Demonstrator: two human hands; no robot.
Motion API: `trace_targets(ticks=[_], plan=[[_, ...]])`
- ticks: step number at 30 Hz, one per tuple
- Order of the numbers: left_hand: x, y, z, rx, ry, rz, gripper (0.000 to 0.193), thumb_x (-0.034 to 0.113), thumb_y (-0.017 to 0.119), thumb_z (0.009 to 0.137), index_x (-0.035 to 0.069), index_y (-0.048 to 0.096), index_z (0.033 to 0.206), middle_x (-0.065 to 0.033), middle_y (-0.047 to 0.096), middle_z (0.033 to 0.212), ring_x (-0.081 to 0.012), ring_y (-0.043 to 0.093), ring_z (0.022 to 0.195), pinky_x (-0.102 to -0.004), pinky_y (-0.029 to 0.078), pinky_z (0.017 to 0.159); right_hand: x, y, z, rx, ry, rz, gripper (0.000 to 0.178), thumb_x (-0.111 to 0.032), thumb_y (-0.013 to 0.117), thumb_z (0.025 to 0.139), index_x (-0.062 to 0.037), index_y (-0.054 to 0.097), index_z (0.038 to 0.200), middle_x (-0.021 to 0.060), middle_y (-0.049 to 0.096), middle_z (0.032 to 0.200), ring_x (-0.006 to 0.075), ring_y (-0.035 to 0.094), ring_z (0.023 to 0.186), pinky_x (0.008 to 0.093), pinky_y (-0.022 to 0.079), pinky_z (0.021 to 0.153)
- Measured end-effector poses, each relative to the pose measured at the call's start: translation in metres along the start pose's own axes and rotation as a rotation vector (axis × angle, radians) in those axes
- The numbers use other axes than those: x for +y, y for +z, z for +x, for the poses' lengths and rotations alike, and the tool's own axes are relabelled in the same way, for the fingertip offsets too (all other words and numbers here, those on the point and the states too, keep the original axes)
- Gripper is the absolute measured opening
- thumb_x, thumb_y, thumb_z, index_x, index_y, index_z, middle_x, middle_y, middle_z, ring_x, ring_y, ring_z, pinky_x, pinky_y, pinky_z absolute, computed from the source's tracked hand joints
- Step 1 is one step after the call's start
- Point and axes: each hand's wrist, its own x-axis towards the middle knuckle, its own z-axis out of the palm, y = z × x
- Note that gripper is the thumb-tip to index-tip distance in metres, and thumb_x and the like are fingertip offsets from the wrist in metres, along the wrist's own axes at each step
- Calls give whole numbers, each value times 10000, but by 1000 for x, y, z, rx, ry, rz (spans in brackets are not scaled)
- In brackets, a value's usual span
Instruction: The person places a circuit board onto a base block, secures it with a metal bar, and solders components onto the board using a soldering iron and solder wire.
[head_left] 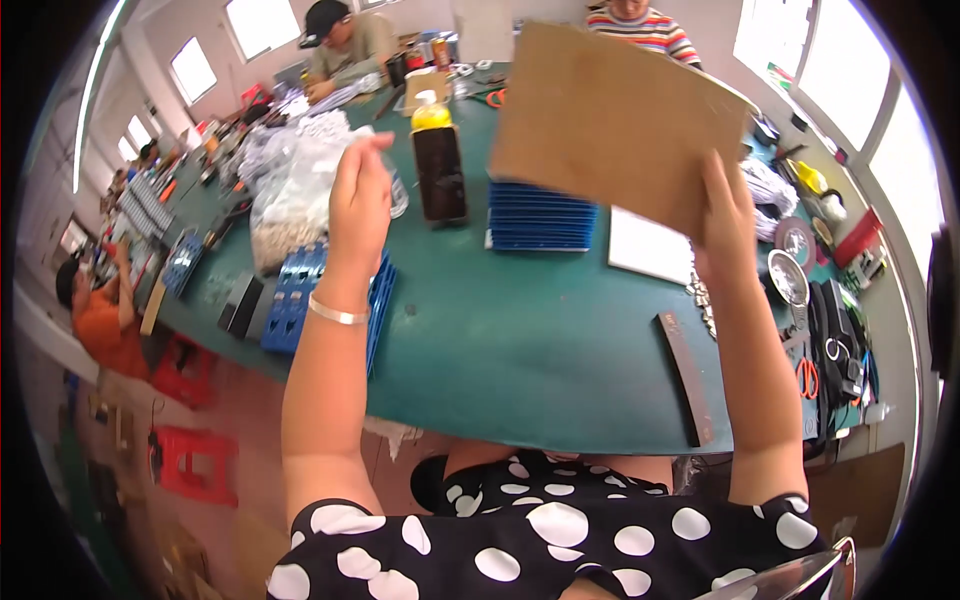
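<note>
Pinching cardboard sheet [610, 125] by its lower edge, right hand [725, 215] (left hand [360, 200] loosely curled).

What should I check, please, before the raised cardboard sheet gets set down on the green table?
1. Right hand grips the cardboard sheet at its lower right corner: ok.
2. Left hand supports the sheet: not ok, it is raised apart from it and touches clear plastic film.
3. Bare green table in front of the body: ok.
4. Stack of blue trays clear of the sheet: cannot tell, the sheet hides its top edge.
5. Dark bottle with yellow cap upright: ok.
6. Dark flat bar near the table edge lies flat: ok.
</note>
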Motion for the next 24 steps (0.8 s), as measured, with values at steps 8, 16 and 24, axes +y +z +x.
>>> trace_targets(ticks=[8,16,24], plan=[[-43,101,145,-107,-463,-122,415,533,445,1048,142,579,1087,76,349,625,-35,254,446,-227,176,403,72,24,162,213,574,-211,332,-337,632,986,-90,575,1200,74,660,1042,179,630,861,373,517,683],[-108,102,155,-201,-492,158,295,445,640,966,163,561,931,79,398,661,-43,260,456,-241,166,410,127,9,194,158,823,-316,195,-290,627,986,-130,612,1097,-2,647,919,115,585,738,290,448,606],[-118,96,145,-267,-588,92,291,375,682,933,115,569,997,42,454,722,-76,310,558,-269,246,493,137,0,189,85,824,-389,280,-254,702,943,-130,619,1180,9,671,1003,120,637,834,311,504,684]])
